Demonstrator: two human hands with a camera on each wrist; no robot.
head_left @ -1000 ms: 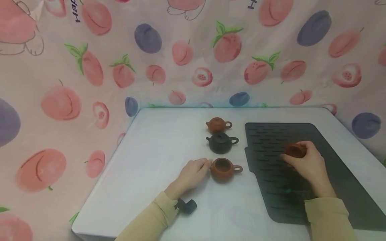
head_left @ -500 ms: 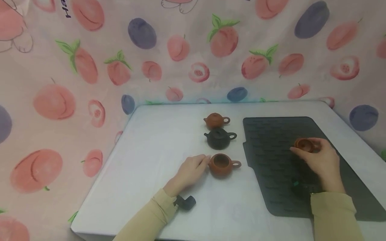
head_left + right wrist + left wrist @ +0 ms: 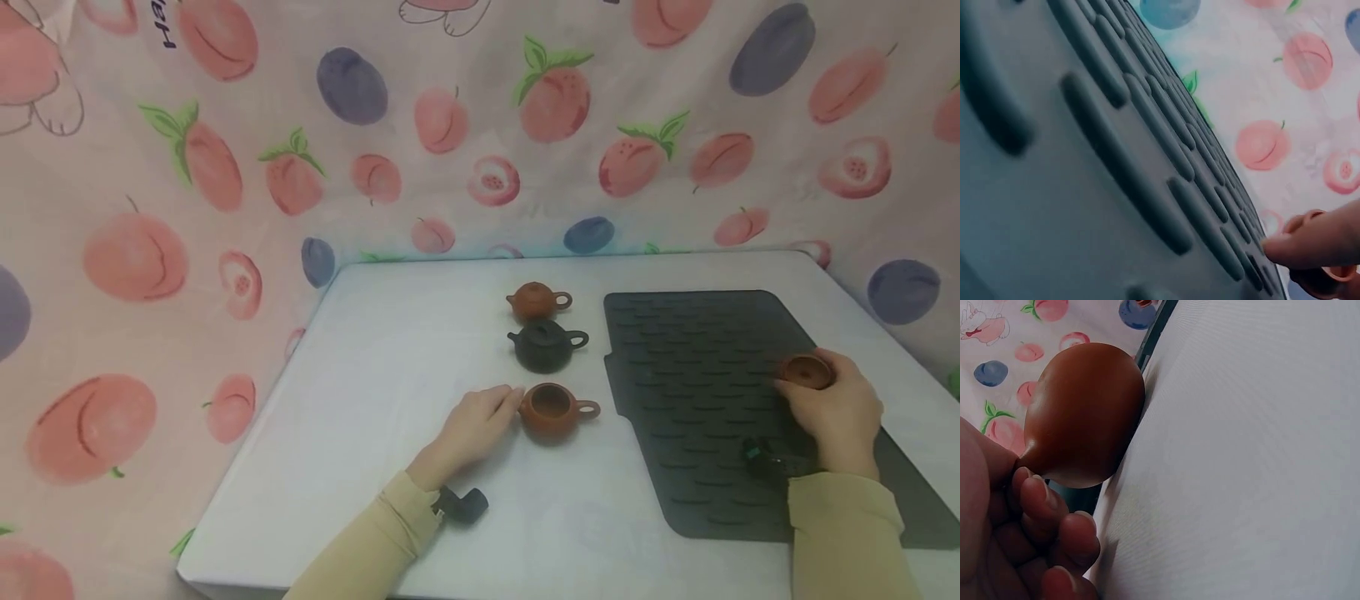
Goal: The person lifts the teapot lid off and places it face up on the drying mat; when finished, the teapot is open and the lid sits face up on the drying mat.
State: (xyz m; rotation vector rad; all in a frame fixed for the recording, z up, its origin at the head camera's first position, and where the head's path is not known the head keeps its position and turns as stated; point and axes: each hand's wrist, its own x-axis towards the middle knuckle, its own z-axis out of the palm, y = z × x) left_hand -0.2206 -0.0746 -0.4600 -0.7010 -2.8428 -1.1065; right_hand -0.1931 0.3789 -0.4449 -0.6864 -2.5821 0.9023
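Observation:
My left hand [image 3: 472, 427] pinches the short spout of a lidless reddish-brown clay teapot [image 3: 549, 427], which stands upright on the white table with its handle to the right. In the left wrist view, the teapot's smooth round body [image 3: 1088, 412] rises beyond the curled fingers [image 3: 1077, 534]. Over the right part of a dark ridged mat, my right hand [image 3: 842, 417] holds a small brown clay cup [image 3: 806, 372] between thumb and fingers, its hollow side up. Only part of the cup [image 3: 1319, 284] shows in the right wrist view, behind a finger [image 3: 1319, 240].
Behind the held teapot stand a black lidded teapot [image 3: 543, 347] and a smaller brown lidded teapot [image 3: 535, 301], all in a column. The dark mat [image 3: 682, 417] covers the table's right side. A fruit-printed cloth [image 3: 435, 192] hangs behind the white table [image 3: 360, 358].
My right hand has moved right across the mat with the cup, which now shows its hollow more from above. The left hand stays at the spout. The head view has shifted slightly.

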